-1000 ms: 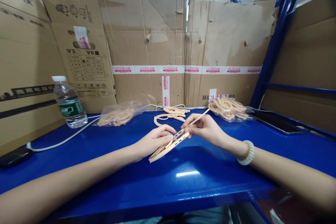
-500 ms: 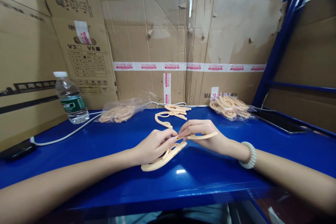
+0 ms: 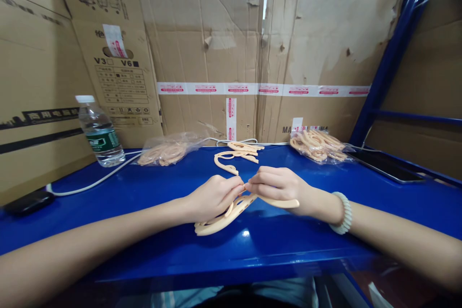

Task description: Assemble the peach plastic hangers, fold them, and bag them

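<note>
Two curved peach plastic pieces are between my hands, close above the blue table. My left hand (image 3: pixel 216 197) is closed round the left piece (image 3: pixel 220 224), its fingertips pinched near the middle. My right hand (image 3: pixel 277 185), with a pale bead bracelet at the wrist, grips the right piece (image 3: pixel 279 202), which sticks out below its fingers. The fingertips of both hands meet, and the inner ends of the pieces are partly hidden there. Just beyond the hands, more loose peach pieces (image 3: pixel 226 166) lie on the table.
Bagged peach pieces lie at the back left (image 3: pixel 168 150) and back right (image 3: pixel 317 145). A water bottle (image 3: pixel 102 139) stands at the left, near a black object (image 3: pixel 29 202) and white cable. A dark tablet-like device (image 3: pixel 388 166) lies right. Cardboard (image 3: pixel 202 57) walls the back.
The right piece has swung lower beneath my right hand, and its inner end now meets the left piece in view. My right fingers have closed more tightly. The view has shifted slightly.
</note>
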Action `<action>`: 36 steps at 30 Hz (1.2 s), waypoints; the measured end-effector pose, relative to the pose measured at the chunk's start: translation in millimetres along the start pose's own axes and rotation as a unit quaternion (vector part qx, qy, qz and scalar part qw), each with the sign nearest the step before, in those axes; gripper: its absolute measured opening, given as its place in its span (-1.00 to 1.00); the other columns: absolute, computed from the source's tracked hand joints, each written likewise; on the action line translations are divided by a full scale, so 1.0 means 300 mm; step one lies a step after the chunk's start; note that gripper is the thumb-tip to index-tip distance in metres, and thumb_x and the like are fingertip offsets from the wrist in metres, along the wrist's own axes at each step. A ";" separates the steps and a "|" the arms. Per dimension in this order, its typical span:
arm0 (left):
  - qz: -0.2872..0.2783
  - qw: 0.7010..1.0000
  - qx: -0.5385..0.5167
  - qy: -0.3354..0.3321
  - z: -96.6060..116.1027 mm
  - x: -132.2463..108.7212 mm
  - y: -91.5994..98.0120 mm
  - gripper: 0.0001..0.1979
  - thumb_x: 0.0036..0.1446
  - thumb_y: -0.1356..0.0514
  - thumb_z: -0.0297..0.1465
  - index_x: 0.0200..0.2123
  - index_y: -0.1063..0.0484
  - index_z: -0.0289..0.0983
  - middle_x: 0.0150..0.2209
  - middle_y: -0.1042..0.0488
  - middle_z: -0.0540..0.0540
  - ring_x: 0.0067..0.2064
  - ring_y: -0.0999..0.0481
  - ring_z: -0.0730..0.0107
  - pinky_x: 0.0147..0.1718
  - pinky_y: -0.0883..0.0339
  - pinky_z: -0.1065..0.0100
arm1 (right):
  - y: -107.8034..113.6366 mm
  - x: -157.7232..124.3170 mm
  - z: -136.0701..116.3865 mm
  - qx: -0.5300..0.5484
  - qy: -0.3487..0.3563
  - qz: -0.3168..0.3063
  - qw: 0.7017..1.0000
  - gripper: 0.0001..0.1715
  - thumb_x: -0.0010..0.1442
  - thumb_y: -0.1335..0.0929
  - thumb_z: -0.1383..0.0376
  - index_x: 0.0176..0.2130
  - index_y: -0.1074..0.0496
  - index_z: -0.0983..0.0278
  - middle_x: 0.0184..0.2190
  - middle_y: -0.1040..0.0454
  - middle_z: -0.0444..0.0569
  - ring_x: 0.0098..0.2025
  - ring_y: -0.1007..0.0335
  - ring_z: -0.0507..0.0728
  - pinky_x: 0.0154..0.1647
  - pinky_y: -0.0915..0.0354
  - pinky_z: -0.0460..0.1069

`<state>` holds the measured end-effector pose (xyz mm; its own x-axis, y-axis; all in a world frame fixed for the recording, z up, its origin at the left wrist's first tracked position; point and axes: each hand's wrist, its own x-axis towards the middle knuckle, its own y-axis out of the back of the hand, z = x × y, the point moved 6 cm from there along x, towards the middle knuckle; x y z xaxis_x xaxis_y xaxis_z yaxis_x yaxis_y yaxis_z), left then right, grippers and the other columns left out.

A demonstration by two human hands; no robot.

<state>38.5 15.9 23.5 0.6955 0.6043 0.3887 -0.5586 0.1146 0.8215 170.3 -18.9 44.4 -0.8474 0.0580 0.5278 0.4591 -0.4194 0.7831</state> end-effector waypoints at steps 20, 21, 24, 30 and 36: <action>0.009 0.847 -0.500 0.182 -0.115 0.019 -0.043 -0.69 0.12 -0.20 -0.20 -0.21 -0.40 -0.34 -0.35 -0.54 -0.20 -0.48 -0.51 0.30 -0.58 -0.40 0.37 | 0.036 -0.133 0.317 0.230 -0.403 -0.043 0.884 -0.39 0.12 -0.37 0.41 0.15 -0.23 0.35 -0.50 -0.48 -0.13 -0.49 -0.40 0.07 -0.48 -0.34 -0.06; 0.022 0.835 -0.515 0.191 -0.121 0.021 -0.037 -0.72 0.12 -0.21 -0.26 -0.20 -0.42 -0.35 -0.31 -0.54 -0.21 -0.43 -0.52 0.29 -0.52 -0.43 0.35 | 0.017 -0.162 0.334 0.256 -0.445 -0.084 0.854 -0.23 0.08 -0.37 0.44 0.24 -0.11 0.36 -0.54 -0.47 -0.17 -0.56 -0.37 0.05 -0.55 -0.31 -0.09; 0.060 0.811 -0.536 0.227 -0.132 0.020 -0.018 -0.78 0.13 -0.21 -0.37 -0.18 -0.44 -0.36 -0.25 -0.53 -0.21 -0.35 -0.54 0.28 -0.42 -0.45 0.34 | -0.020 -0.228 0.350 0.290 -0.536 -0.145 0.779 -0.07 0.04 -0.36 0.47 0.31 0.05 0.37 -0.63 -0.42 -0.22 -0.66 -0.31 0.02 -0.70 -0.25 -0.14; 0.099 0.788 -0.550 0.259 -0.142 0.018 -0.006 -0.88 0.16 -0.20 -0.44 -0.23 -0.45 -0.36 -0.27 -0.52 -0.18 -0.36 -0.51 0.36 -0.47 -0.41 0.42 | -0.066 -0.243 0.327 0.285 -0.579 -0.187 0.740 -0.29 0.12 -0.30 0.45 0.23 -0.06 0.33 -0.67 -0.37 -0.22 -0.69 -0.34 0.05 -0.73 -0.30 -0.12; 0.123 0.771 -0.573 0.250 -0.161 0.019 -0.004 -0.87 0.11 -0.20 -0.54 -0.24 -0.41 -0.31 -0.26 -0.52 -0.15 -0.34 -0.51 0.35 -0.46 -0.39 0.41 | -0.057 -0.237 0.353 0.172 -0.551 -0.197 0.792 -0.49 0.19 -0.29 0.39 0.13 -0.23 0.42 -0.69 -0.36 -0.15 -0.63 -0.33 0.11 -0.59 -0.27 -0.04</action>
<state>21.4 57.3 4.7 0.4033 0.9146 0.0290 -0.8775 0.3955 -0.2711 251.0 80.0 28.2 -0.2826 0.9585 0.0379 0.4237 0.0893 0.9014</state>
